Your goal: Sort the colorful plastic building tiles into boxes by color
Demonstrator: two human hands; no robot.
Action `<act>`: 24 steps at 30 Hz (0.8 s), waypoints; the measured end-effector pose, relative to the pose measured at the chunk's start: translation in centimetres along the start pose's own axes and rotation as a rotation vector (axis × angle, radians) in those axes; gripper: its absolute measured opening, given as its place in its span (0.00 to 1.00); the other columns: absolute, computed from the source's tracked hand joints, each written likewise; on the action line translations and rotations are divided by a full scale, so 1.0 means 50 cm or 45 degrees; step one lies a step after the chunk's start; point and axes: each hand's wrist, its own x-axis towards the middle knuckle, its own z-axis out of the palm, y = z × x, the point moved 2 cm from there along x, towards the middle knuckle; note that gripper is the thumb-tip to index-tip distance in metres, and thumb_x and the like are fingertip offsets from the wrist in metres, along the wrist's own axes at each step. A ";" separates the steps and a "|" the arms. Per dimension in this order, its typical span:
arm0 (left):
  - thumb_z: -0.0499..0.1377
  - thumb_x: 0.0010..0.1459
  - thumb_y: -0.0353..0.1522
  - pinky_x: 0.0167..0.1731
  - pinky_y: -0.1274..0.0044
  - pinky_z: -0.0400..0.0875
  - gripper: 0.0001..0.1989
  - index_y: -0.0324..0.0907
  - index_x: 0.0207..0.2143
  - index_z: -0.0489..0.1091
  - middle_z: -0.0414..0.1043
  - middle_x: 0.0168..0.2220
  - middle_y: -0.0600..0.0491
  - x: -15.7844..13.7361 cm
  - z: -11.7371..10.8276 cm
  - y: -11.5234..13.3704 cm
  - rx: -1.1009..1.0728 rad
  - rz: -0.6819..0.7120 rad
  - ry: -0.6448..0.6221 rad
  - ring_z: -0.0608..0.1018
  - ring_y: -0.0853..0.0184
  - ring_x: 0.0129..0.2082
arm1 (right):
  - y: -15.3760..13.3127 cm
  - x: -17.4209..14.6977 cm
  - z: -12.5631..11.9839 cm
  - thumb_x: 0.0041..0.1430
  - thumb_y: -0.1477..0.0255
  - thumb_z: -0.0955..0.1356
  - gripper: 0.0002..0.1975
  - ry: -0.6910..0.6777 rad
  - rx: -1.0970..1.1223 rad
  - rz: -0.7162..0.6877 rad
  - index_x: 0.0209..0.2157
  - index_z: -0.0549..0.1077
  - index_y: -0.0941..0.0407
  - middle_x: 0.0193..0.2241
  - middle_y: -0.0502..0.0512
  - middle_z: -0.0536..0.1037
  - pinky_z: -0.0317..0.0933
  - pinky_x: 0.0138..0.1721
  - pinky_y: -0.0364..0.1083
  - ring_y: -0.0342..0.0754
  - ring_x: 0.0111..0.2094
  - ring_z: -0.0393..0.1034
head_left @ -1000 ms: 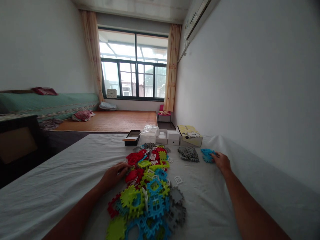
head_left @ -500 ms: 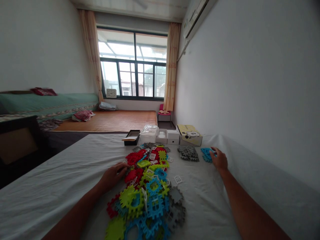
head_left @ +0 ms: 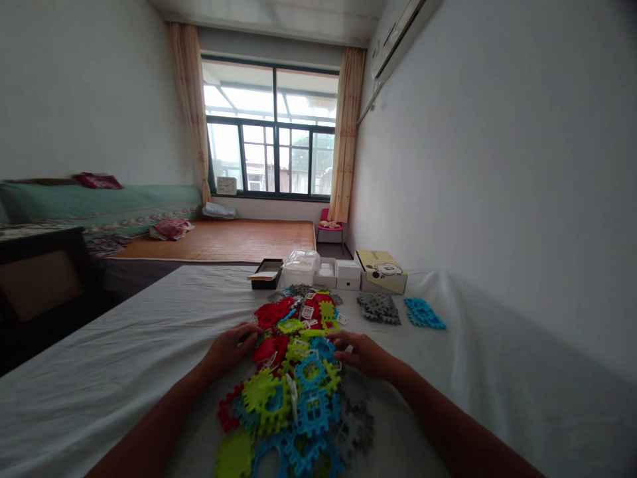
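A long heap of interlocking plastic tiles in red, lime green, blue and grey runs down the middle of the cloth. My left hand (head_left: 231,346) rests at the heap's left side, fingers loosely curved and thumb apart, by the red tiles (head_left: 270,348). On the opposite side, my right hand (head_left: 362,353) reaches in with fingers parted, its tips at the edge of a blue tile (head_left: 322,346). Whether they touch it is hard to tell. A blue tile stack (head_left: 424,313) lies farther right, beside a grey tile stack (head_left: 379,309).
Behind the heap stand a black open box (head_left: 267,273), a clear plastic container (head_left: 300,267), small white boxes (head_left: 348,273) and a yellow cartoon box (head_left: 381,271). Pale wrinkled cloth (head_left: 164,318) covers the table. A wall (head_left: 522,199) rises on the right.
My right hand has left the blue stack at the right and moved left to the heap; the blue stack stays behind on the cloth. My left hand has hardly moved.
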 end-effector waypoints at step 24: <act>0.48 0.59 0.41 0.41 0.75 0.67 0.16 0.45 0.39 0.73 0.73 0.42 0.52 0.001 0.001 -0.008 -0.010 0.003 -0.011 0.75 0.63 0.39 | 0.178 -0.057 -0.202 0.41 0.55 0.72 0.20 0.978 0.420 0.434 0.30 0.73 0.57 0.25 0.53 0.76 0.67 0.29 0.45 0.46 0.27 0.71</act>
